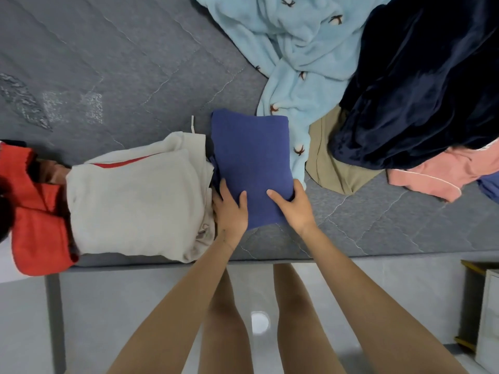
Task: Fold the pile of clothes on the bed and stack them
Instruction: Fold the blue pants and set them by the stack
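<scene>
A folded blue garment (251, 155) lies on the grey bed (108, 76) near its front edge. My left hand (231, 209) grips its near left edge, thumb on top and fingers tucked under. My right hand (294, 206) grips its near right corner the same way. To the left lies a folded cream garment (135, 201) with a red stripe, touching the blue one. A folded red garment (35, 217) sits further left, at the bed's corner.
Unfolded clothes are heaped at the back right: a light blue fleece (297, 49), a dark navy velvet piece (421, 85), a tan garment (332, 157) and a pink one (437, 171). The bed edge (189, 263) runs across below my hands. A white cabinet (488, 319) stands on the floor at right.
</scene>
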The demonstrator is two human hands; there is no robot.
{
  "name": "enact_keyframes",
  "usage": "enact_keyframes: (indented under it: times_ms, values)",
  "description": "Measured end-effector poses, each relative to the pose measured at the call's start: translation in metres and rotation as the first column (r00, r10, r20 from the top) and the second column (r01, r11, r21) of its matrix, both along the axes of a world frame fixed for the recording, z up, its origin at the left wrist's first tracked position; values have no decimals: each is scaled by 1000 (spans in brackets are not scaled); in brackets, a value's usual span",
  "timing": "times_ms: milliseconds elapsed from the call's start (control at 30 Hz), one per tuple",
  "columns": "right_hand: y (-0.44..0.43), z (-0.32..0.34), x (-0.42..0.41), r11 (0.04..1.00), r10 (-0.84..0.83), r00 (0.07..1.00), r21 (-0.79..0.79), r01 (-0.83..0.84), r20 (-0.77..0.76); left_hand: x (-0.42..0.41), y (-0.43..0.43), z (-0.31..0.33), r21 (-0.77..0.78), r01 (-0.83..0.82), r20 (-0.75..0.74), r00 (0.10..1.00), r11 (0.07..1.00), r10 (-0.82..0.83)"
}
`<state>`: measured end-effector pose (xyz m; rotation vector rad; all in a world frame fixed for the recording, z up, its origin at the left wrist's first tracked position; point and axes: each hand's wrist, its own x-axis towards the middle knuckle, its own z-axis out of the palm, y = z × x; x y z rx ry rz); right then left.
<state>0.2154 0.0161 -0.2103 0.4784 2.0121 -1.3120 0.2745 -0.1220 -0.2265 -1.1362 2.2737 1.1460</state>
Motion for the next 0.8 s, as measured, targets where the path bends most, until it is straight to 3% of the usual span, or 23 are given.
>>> enact_keyframes:
  times_ms: [233,367,467,600,700,800]
  values:
    - [2,-2,-8,997,-38,995,67,33,87,-1,11,-1,55,-292,-4,956,955,293]
    - [-2,1,-7,979,-180,960,-59,197,215,-2,10,-9,108,-367,15,930,924,368]
    - [-3,5,-3,922,-287,897,-156,353,336,0,8,-9,275,-489,44,867,828,497]
    - [2,8,0,871,-317,838,-212,443,445,7,3,-5,553,-497,101,836,668,539]
    - [7,9,4,890,-314,833,-163,425,456,14,-3,2,641,-493,142,830,588,540]
    - [7,15,5,930,-310,863,-61,363,399,21,-8,11,672,-464,114,835,577,538]
